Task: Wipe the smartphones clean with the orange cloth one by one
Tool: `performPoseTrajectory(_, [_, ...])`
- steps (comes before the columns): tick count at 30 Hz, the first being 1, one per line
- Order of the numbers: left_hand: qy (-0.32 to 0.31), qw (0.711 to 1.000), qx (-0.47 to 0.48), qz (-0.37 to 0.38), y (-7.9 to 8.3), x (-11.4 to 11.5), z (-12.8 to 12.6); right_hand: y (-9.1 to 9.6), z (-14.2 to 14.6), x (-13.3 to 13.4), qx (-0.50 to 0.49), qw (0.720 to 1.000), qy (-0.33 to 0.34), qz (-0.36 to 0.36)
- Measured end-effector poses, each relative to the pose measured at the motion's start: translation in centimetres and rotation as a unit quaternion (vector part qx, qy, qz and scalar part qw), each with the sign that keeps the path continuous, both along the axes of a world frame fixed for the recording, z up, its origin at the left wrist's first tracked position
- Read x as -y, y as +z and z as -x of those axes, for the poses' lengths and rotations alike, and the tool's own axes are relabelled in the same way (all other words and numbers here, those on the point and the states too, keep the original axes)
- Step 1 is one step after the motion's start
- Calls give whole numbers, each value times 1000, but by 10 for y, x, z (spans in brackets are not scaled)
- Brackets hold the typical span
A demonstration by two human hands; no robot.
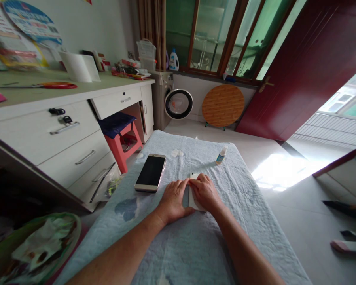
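A pale blue cloth (pixel 240 221) covers a table in front of me. Both my hands rest together on a small white flat object (pixel 192 176), probably a phone or its case, which they largely hide. My left hand (pixel 173 200) lies on its left side with fingers bent onto it. My right hand (pixel 204 192) presses on it from the right, fingers curled over its top. A gold phone with a black screen (pixel 150 172) lies face up to the left, apart from my hands. A small clear bottle with a blue label (pixel 221 155) stands further back.
A white desk with drawers (pixel 68 130) runs along the left, with a red stool (pixel 120 140) under it. A bin with rubbish (pixel 35 249) sits at lower left. A washing machine (pixel 178 103), a folded round wooden table (pixel 223 105) and a dark red door (pixel 299 71) are behind.
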State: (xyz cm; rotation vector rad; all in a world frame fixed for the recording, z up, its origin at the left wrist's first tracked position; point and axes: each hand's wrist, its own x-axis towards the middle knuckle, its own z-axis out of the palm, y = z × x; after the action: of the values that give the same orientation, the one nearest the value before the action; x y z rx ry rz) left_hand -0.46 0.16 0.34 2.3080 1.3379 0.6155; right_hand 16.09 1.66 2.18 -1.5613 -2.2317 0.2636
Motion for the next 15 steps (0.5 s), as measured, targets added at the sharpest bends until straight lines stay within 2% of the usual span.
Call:
performPoseTrajectory(4, [1,1000,-1,5,0,0,1,1,-3,0,-3,1000,-6,-4])
performPoseTrajectory(10, [3,1000,2,-8,-4,0,1,5,-5,10,-17,993,109,47])
performPoseTrajectory(15, [8,1000,21,-10,-4,0,0,8,-2,9,7,992,113,49])
